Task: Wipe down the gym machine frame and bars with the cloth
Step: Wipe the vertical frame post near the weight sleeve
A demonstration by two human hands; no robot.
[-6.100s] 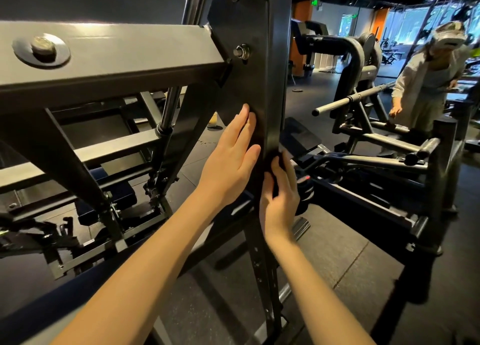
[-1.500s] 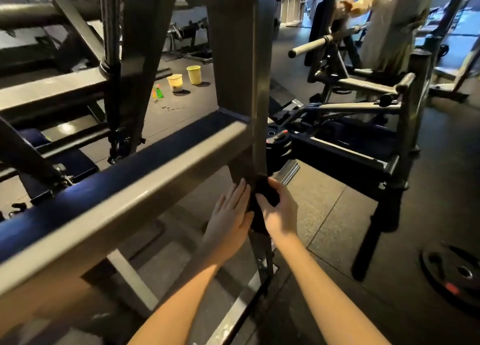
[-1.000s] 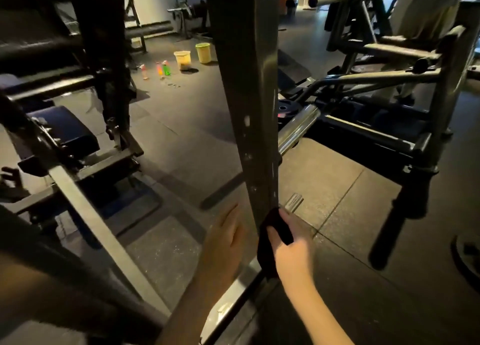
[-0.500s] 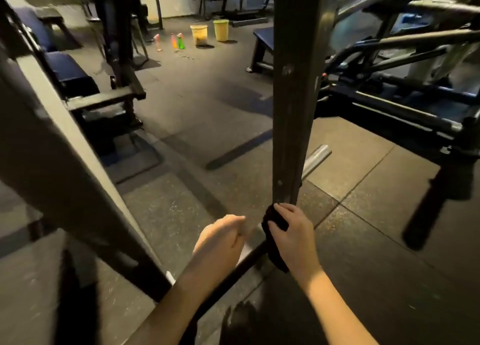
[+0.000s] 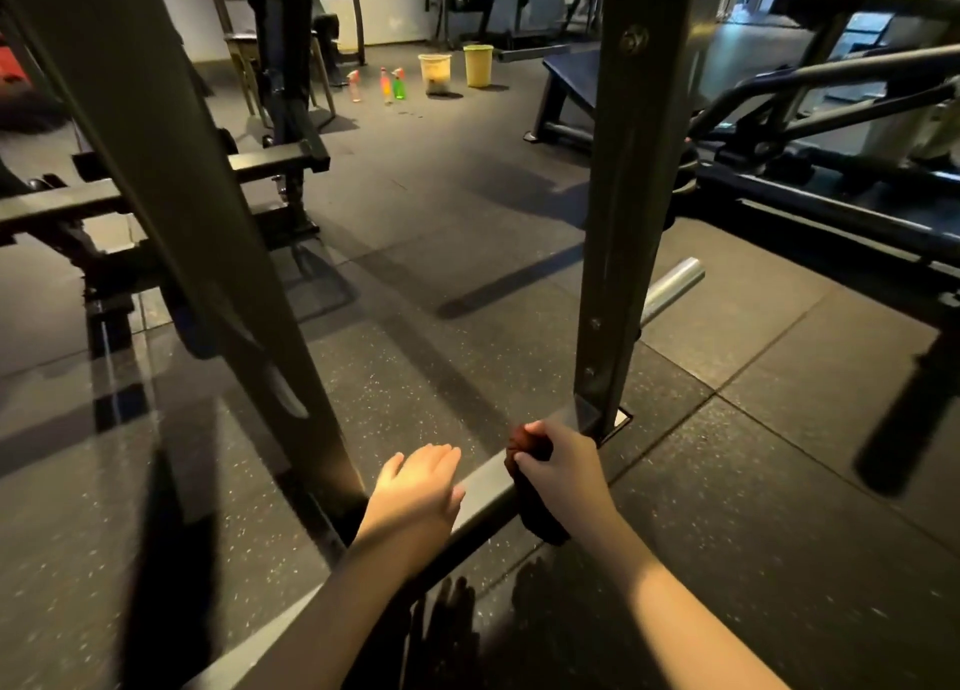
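Observation:
A dark steel upright post [image 5: 621, 211] of the gym machine meets a low floor rail [image 5: 485, 489] near the rubber floor. My right hand [image 5: 558, 468] grips a dark cloth [image 5: 535, 507] bunched over that rail, just left of the post's foot. The cloth hangs down the rail's near side. My left hand [image 5: 421, 486] lies flat with straight fingers on the rail, a hand's width left of the cloth. A slanted frame beam [image 5: 171, 169] rises at the left.
Three spray bottles [image 5: 387, 83] and two buckets [image 5: 457, 68] stand on the floor far back. A chrome bar end [image 5: 670, 286] lies behind the post. A bench [image 5: 569, 78] and another machine's frame [image 5: 831, 206] fill the right side.
My right hand slid the cloth down the upright post to its foot and onto the floor rail. My left hand followed down and now lies flat on the rail.

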